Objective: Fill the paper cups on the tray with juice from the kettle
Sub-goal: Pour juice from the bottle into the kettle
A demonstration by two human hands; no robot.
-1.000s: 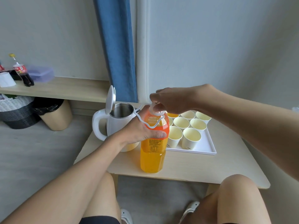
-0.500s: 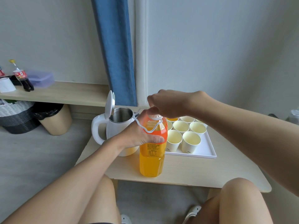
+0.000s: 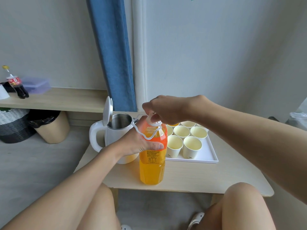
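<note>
A tall bottle of orange juice stands upright near the front of the small table. My left hand grips its upper body, thumb across the front. My right hand pinches the white cap at the top of the bottle. A white carry strap loops down from the neck. Behind and left of the bottle stands the white kettle, lid flipped up, its steel inside showing. Several pale paper cups stand on the white tray to the right; a far cup holds orange liquid.
The wooden table has bare top in front of the tray. My knees sit under its front edge. To the left are a low shelf with a cola bottle and plastic box, a bin and a woven basket. A blue curtain hangs behind.
My right hand has turned at the cap, and the cap now shows more between my fingers. The view has tipped slightly; bottle, kettle and cups stay in place.
</note>
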